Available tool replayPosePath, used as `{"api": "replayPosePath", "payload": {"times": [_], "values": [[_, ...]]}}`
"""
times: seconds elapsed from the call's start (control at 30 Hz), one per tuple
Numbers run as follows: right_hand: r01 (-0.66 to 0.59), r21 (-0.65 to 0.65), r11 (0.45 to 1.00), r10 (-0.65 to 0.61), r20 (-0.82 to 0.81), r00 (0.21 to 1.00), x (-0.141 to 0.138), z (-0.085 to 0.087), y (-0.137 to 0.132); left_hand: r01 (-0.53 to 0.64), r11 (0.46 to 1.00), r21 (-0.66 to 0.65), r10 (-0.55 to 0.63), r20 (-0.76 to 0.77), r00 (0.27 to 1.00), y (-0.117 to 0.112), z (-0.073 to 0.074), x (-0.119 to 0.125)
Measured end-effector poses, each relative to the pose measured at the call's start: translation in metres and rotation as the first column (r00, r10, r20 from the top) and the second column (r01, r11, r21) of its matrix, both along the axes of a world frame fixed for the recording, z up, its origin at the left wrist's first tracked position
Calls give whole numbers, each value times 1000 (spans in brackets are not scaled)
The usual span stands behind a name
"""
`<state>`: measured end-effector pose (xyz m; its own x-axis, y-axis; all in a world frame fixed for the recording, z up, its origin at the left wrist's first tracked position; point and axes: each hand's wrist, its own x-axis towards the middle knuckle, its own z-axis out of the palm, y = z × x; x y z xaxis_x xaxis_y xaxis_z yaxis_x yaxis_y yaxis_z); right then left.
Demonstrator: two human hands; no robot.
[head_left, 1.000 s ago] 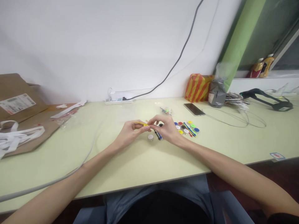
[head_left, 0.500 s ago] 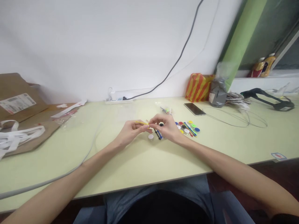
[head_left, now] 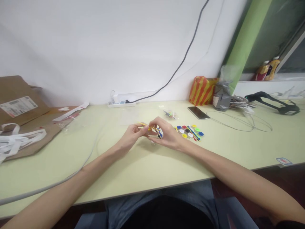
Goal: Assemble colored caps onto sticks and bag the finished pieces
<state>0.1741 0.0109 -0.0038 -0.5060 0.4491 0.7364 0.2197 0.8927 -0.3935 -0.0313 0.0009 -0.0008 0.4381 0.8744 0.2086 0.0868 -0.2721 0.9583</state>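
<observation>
My left hand is closed in a pinch on a thin yellow plastic arrow, just above the table. A yellow round part shows at the fingertips, where both hands meet. My right hand curls in from the other side, its fingertips on the yellow piece and its thumb lower down. Through the gap between those fingers, blue and yellow arrows show. Beneath the hands lies a small whitish disc, mostly hidden. To the right are round discs in several colours and a bunch of arrows.
Behind the hands lies a small clear bag of parts. A phone, a striped bag and a black frame-shaped device stand to the right. Cardboard and a grey cable are at left; a power strip sits by the wall.
My right hand has opened its curl slightly, its thumb moving lower and away from the index finger. The whitish disc is now more covered. My left hand still holds the yellow arrow.
</observation>
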Motion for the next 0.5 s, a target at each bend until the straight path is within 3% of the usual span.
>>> {"api": "replayPosePath", "payload": {"times": [0.13,0.5], "values": [[81,65,995,-79,-25,997,-5,-5,-2,92,996,-1,-92,-62,994,-5,4,2],[174,290,941,-213,108,971,-2,-4,-1,61,996,67,-53,-115,992,-7,10,4]]}}
